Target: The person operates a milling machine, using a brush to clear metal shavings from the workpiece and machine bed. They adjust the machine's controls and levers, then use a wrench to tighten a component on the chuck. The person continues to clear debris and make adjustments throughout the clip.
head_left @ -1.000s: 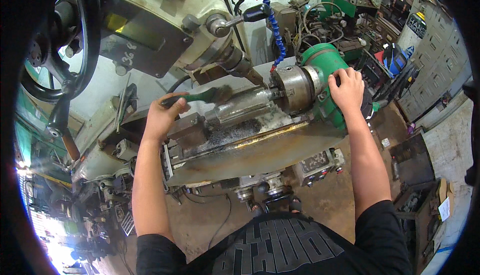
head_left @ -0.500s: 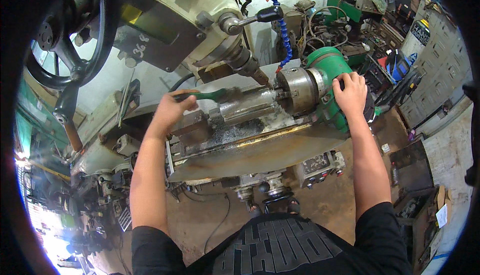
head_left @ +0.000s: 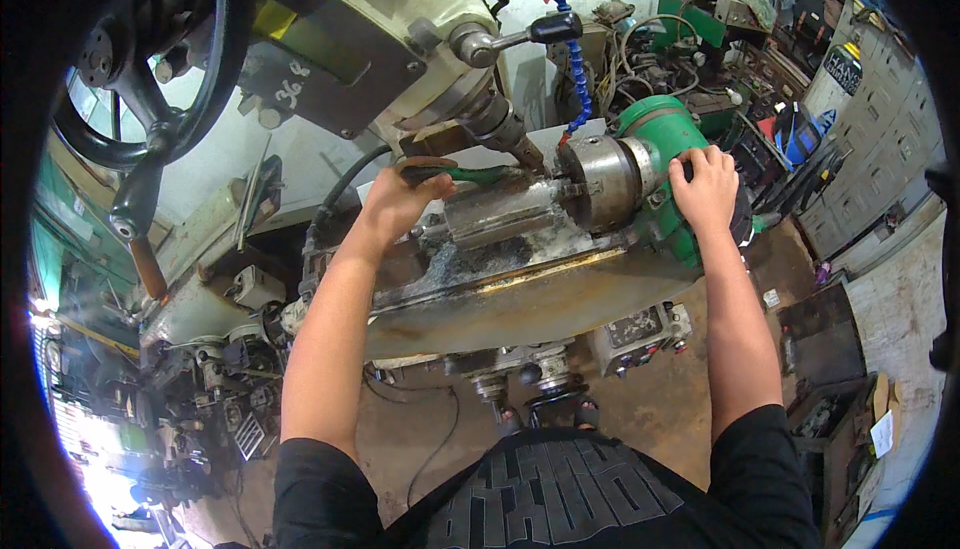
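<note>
My left hand [head_left: 398, 199] is closed round the green handle of a brush [head_left: 478, 175]. The brush's dark bristle end reaches over the top of a grooved metal cylinder [head_left: 500, 214], close to the milling cutter's tip [head_left: 527, 152]. A steel chuck [head_left: 603, 184] stands at the cylinder's right end, on a green dividing head [head_left: 660, 121]. On the right side of that head my right hand [head_left: 706, 189] has its fingers curled round a dark knob, mostly hidden by the hand. Metal chips [head_left: 480, 261] lie on the machine table below the cylinder.
The cream milling head [head_left: 340, 59] overhangs from the upper left, with a black handwheel [head_left: 225, 69] and a black-knobbed lever [head_left: 553, 28]. A blue coolant hose [head_left: 580, 84] hangs behind the chuck. A curved metal guard [head_left: 500, 311] runs along the near side; a control box [head_left: 640, 332] sits below.
My left hand has moved right and slightly up, taking the brush from the cylinder's left end along its top toward the cutter. My right hand stays on the dividing head.
</note>
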### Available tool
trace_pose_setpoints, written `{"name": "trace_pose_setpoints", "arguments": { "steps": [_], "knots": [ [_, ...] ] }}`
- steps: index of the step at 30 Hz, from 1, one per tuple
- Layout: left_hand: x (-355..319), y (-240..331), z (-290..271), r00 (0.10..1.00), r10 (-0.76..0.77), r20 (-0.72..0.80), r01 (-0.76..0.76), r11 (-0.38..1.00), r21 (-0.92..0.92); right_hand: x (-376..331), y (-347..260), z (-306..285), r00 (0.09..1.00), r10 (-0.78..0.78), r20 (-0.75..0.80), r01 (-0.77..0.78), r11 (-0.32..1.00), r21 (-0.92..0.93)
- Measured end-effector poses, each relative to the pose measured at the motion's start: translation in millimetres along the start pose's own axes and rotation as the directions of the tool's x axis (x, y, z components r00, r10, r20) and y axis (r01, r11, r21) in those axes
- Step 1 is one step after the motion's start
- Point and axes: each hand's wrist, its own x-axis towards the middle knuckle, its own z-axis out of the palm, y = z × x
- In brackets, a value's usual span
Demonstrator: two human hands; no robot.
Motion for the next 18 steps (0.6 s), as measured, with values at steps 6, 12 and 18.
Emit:
{"name": "trace_pose_setpoints", "arguments": {
  "steps": [6, 12, 18],
  "knots": [
    [-13, -1, -10, 0.999, -0.049, -0.011, 0.050, 0.994, 0.100, -1, 1, 1, 1.000, -0.011, -0.010, 0.011, 1.000, 0.005],
    [-30, -8, -41, 0.997, -0.038, -0.068, 0.047, 0.991, 0.125, -1, 1, 0, 1.000, -0.010, -0.009, 0.010, 1.000, 0.000],
    [-57, -6, -77, 0.985, -0.107, -0.133, 0.114, 0.992, 0.046, -1, 1, 1, 1.000, -0.001, 0.013, 0.001, 1.000, -0.013]
  ]
}}
